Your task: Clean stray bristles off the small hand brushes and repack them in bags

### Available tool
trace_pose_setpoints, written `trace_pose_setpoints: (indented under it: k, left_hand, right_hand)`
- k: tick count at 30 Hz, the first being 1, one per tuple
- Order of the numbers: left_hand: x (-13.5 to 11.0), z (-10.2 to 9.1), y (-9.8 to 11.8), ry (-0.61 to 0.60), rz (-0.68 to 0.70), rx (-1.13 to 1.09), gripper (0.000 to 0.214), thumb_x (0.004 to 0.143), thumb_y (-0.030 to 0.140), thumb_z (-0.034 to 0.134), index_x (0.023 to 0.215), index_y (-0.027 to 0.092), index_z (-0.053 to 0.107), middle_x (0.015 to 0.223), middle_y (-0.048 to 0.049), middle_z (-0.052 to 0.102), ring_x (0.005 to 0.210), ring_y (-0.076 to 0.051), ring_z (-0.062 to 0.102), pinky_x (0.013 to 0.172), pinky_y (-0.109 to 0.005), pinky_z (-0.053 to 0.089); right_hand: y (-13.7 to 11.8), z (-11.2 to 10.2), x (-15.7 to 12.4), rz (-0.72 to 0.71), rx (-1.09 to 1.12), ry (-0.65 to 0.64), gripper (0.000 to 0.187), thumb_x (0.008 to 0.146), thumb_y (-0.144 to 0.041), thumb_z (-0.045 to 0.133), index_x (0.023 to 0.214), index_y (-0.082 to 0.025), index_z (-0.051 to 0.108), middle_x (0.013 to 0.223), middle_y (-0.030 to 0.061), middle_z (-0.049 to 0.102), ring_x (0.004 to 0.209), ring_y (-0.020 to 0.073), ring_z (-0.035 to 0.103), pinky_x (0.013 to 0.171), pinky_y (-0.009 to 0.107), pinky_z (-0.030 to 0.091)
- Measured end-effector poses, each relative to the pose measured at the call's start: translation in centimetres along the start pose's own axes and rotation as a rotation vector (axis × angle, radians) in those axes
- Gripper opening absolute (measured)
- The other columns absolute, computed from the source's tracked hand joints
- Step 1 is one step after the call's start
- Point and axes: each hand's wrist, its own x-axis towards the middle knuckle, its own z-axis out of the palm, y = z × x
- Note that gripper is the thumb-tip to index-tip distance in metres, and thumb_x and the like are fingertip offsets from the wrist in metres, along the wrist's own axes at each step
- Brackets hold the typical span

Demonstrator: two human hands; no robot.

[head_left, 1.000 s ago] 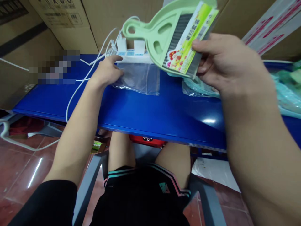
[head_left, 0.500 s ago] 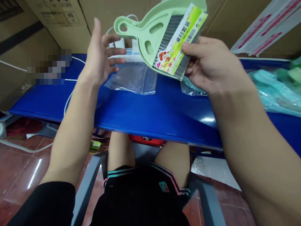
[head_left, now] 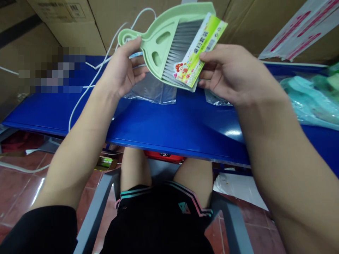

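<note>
Head view: pale green plastic dustpan [head_left: 156, 46] with printed card label [head_left: 197, 53] held above a clear plastic bag [head_left: 150, 90], right hand [head_left: 233, 72] pinching the label between thumb and fingers, left hand [head_left: 123, 68] apparently cupping the dustpan's edge with fingers spread behind it.

We looked through one camera worn on the person's head, facing forward and down from above the lap, close over the left hand [head_left: 123, 70], the right hand [head_left: 234, 74] and the blue table [head_left: 164, 127], with cardboard cartons [head_left: 71, 24] beyond.
</note>
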Motion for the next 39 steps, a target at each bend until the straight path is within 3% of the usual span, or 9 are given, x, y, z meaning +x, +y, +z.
trace_pose_setpoints:
  k: [4,9,16,19,23,27,30,35,39]
  left_hand:
    - [0.0,-0.1,0.7,0.125,0.042,-0.065,0.027,0.108,0.03,0.047,0.086,0.021,0.06,0.08,-0.0018,0.069,0.069,-0.01,0.061,0.048,-0.019,0.039]
    - [0.3,-1.0,1.1,0.241,0.104,-0.102,0.03,0.11,0.03,0.041,0.085,0.02,0.056,0.086,-0.0011,0.068,0.071,-0.01,0.059,0.056,-0.023,0.039]
    - [0.6,-1.1,0.8,0.26,0.118,-0.098,0.032,0.109,0.033,0.044,0.082,0.022,0.057,0.086,-0.0016,0.069,0.074,-0.012,0.061,0.058,-0.026,0.039]
    - [0.6,-0.8,0.6,0.262,0.128,-0.119,0.03,0.109,0.033,0.046,0.084,0.019,0.056,0.08,-0.0002,0.066,0.065,-0.011,0.06,0.055,-0.022,0.035]
    - [0.4,-0.6,0.6,0.254,0.134,-0.123,0.029,0.109,0.031,0.046,0.087,0.017,0.058,0.077,0.0012,0.065,0.061,-0.01,0.058,0.056,-0.021,0.034]
    - [0.3,-0.6,0.7,0.254,0.12,-0.113,0.031,0.11,0.031,0.046,0.085,0.018,0.059,0.077,-0.0001,0.066,0.064,-0.011,0.057,0.057,-0.024,0.034]
    - [0.4,-0.7,0.8,0.254,0.105,-0.093,0.031,0.11,0.031,0.047,0.083,0.02,0.059,0.079,-0.0001,0.067,0.067,-0.011,0.055,0.059,-0.026,0.033]
    - [0.4,-0.8,0.8,0.218,0.126,-0.044,0.033,0.11,0.034,0.046,0.082,0.023,0.058,0.083,0.0007,0.069,0.07,-0.012,0.055,0.059,-0.028,0.033]
    - [0.1,-0.6,0.5,0.144,0.152,-0.011,0.028,0.11,0.033,0.048,0.087,0.024,0.061,0.08,0.0006,0.069,0.066,-0.013,0.056,0.058,-0.029,0.033]
  right_hand:
    - [-0.7,-0.6,-0.1,-0.059,-0.06,0.134,0.026,0.088,0.001,0.047,0.085,-0.022,0.06,0.079,0.0029,0.067,0.069,0.0139,0.062,0.055,0.026,0.045]
    - [-0.7,-1.3,0.0,-0.039,-0.228,0.189,0.033,0.083,0.004,0.061,0.063,-0.021,0.053,0.058,-0.0006,0.048,0.052,0.0097,0.039,0.048,0.028,0.024]
    - [-0.2,-1.3,-0.2,0.032,-1.209,-0.231,0.024,0.09,-0.019,0.073,0.067,-0.019,0.066,0.059,0.0001,0.055,0.054,0.0114,0.043,0.056,0.031,0.029]
    - [0.0,-1.8,0.2,0.021,-1.441,-0.305,0.011,0.09,-0.028,0.072,0.086,-0.018,0.072,0.063,0.0012,0.06,0.057,0.0151,0.051,0.06,0.033,0.035]
    - [0.0,-2.3,0.2,0.077,-1.54,-0.274,0.044,0.089,-0.048,0.071,0.121,-0.018,0.071,0.056,0.0013,0.059,0.062,0.024,0.062,0.064,0.036,0.042]
    - [-0.1,-2.4,0.0,0.073,-1.608,-0.248,0.058,0.083,-0.053,0.069,0.133,-0.023,0.068,0.055,0.0018,0.06,0.075,0.0308,0.069,0.07,0.04,0.047]
    - [-0.1,-2.2,-0.2,0.026,-1.599,-0.199,0.051,0.077,-0.055,0.068,0.124,-0.035,0.072,0.065,0.0041,0.066,0.082,0.035,0.069,0.067,0.044,0.049]
    - [-0.2,-1.1,-0.6,-0.171,-1.416,0.061,0.024,0.087,-0.046,0.073,0.095,-0.023,0.071,0.077,0.0072,0.068,0.085,0.0291,0.069,0.088,0.046,0.051]
    - [0.6,-0.2,-0.5,-0.493,-1.129,0.223,0.013,0.094,-0.03,0.069,0.101,-0.019,0.071,0.089,0.0075,0.071,0.09,0.0242,0.069,0.099,0.044,0.051]
